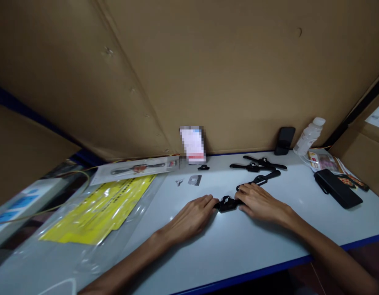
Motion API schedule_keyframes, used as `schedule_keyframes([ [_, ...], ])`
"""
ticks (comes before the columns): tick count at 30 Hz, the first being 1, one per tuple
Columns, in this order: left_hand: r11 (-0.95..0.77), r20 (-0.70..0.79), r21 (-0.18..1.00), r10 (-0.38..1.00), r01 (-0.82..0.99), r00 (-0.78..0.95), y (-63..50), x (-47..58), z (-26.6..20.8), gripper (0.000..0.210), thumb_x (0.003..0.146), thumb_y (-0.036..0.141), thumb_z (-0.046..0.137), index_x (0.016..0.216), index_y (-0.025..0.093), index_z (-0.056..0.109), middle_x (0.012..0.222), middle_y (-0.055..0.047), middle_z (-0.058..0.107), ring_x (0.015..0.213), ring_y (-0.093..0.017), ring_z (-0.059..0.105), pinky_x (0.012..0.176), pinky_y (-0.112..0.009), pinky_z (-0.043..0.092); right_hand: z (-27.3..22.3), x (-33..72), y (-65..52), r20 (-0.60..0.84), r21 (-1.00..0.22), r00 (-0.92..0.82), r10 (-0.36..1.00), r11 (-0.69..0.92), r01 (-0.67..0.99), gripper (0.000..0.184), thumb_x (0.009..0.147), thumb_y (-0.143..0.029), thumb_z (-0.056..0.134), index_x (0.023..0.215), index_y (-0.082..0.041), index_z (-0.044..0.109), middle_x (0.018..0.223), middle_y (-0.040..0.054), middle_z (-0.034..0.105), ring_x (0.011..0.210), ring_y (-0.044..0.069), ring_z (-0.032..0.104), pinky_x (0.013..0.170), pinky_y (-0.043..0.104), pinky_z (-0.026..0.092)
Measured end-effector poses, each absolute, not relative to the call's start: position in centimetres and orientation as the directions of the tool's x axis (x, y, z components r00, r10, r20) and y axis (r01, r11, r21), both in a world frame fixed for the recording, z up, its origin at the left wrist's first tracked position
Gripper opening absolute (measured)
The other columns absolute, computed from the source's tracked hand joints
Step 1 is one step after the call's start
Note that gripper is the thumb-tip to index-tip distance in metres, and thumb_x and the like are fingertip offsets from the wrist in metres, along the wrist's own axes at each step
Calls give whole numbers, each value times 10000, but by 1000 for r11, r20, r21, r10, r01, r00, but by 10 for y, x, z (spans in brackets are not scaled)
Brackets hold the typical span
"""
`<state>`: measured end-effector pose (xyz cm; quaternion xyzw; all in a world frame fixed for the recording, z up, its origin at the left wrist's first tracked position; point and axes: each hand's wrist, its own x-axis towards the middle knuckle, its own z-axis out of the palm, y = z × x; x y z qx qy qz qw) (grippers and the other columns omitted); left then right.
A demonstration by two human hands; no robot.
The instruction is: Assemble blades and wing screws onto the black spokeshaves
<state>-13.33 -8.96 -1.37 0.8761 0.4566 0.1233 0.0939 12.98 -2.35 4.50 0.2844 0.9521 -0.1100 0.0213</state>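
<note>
A black spokeshave (pixel 228 203) lies low over the white tabletop, gripped at both ends. My left hand (pixel 197 211) is closed around its left handle. My right hand (pixel 260 203) closes on the right handle, whose end the fingers cover. Just behind the right fingers rests another spokeshave body (pixel 261 179), partly hidden by them. Further back are two more spokeshaves, a nearer one (pixel 252 167) and a farther one (pixel 265 162), lying across each other. Left of these sit a small black cap piece (pixel 203 167), a flat metal blade (pixel 195 180) and small silver screws (pixel 179 183).
Clear plastic packaging with a yellow sheet (pixel 106 213) and a printed card (pixel 134 169) covers the left side. A lit phone (pixel 193 145) leans on the cardboard wall (pixel 238 73). At right stand a dark phone (pixel 284 140) and bottle (pixel 309 137), near a black case (pixel 338 188).
</note>
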Motion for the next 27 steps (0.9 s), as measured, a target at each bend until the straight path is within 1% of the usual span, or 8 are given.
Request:
schedule_keyframes([
  [3,-562,127,274,826,781,550,-90,-134,-14,286,1113,217,303,1151,184,584,969,-65,641,810,-213,628,729,-354,513,41,131,-21,-83,-230,-840,536,810,540,107,1017,-169,627,1100,-136,685,1122,121,688,1113,266,623,960,397,473],
  [6,-549,145,287,835,785,531,-91,-136,-17,312,1128,239,283,1187,187,585,989,-60,621,848,-207,623,755,-345,512,39,130,-20,-57,-237,-851,522,821,520,93,1026,-183,615,1072,-131,677,1105,127,691,1060,266,635,902,388,486],
  [10,-562,148,254,827,787,542,-90,-138,-20,329,1134,241,285,1259,178,583,1031,-75,622,897,-219,627,771,-347,514,33,131,-20,-41,-231,-866,498,838,493,108,1049,-209,600,1049,-134,679,1030,106,709,901,236,666,768,344,479],
  [13,-583,147,239,812,776,565,-89,-138,-19,314,1137,241,299,1241,176,589,1041,-77,623,895,-215,624,778,-346,516,24,135,-19,-19,-190,-882,471,864,466,135,1063,-247,602,1028,-146,684,977,82,716,795,213,661,673,325,442],
  [16,-590,151,257,807,765,571,-87,-139,-18,294,1136,239,314,1155,176,600,1013,-67,617,858,-205,614,759,-338,511,14,139,-19,44,-99,-903,426,902,421,167,1073,-272,598,1012,-142,682,941,76,715,755,208,654,611,320,396],
  [18,-582,152,272,812,766,563,-87,-139,-19,290,1134,238,318,1119,176,601,1001,-62,614,838,-202,608,748,-339,507,9,140,-18,82,-59,-914,398,917,394,189,1078,-287,595,996,-138,678,913,71,709,733,200,648,585,318,369],
  [23,-555,124,308,829,773,546,-87,-140,-20,288,1129,233,321,1097,176,601,996,-62,612,832,-203,600,749,-348,502,4,140,-16,167,-57,-919,357,934,352,296,1118,-332,513,951,-142,667,843,53,689,693,176,623,565,311,343],
  [27,-537,97,336,837,774,539,-87,-139,-17,287,1126,237,320,1102,172,599,995,-66,613,837,-205,595,758,-354,496,5,140,-18,165,-69,-916,365,931,359,331,1134,-341,469,955,-144,667,850,57,691,690,169,612,569,312,359],
])
